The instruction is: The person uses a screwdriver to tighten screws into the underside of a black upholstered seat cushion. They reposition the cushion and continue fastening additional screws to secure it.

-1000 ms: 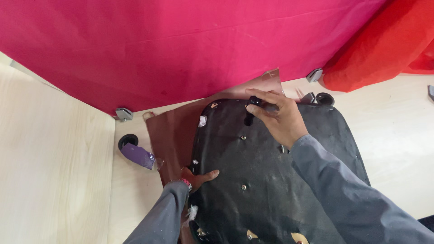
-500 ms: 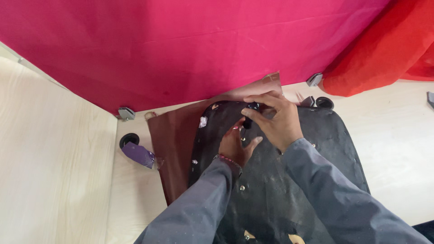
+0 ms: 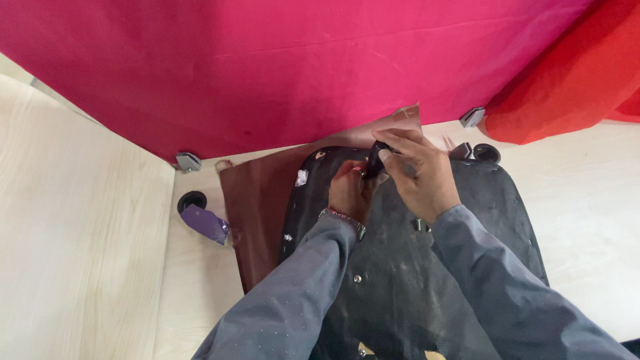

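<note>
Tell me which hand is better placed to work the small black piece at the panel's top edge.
Right, probably. The right hand already pinches the small black piece in its fingers; the left hand only steadies the black panel beneath.

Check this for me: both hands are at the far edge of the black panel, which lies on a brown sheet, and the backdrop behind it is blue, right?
Not quite. The head view shows the backdrop is pink, not blue. The rest holds: the left hand and right hand are at the far edge of the black panel, which lies on a brown sheet.

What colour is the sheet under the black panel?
Brown sheet, seen in the head view beneath the black panel.
</note>
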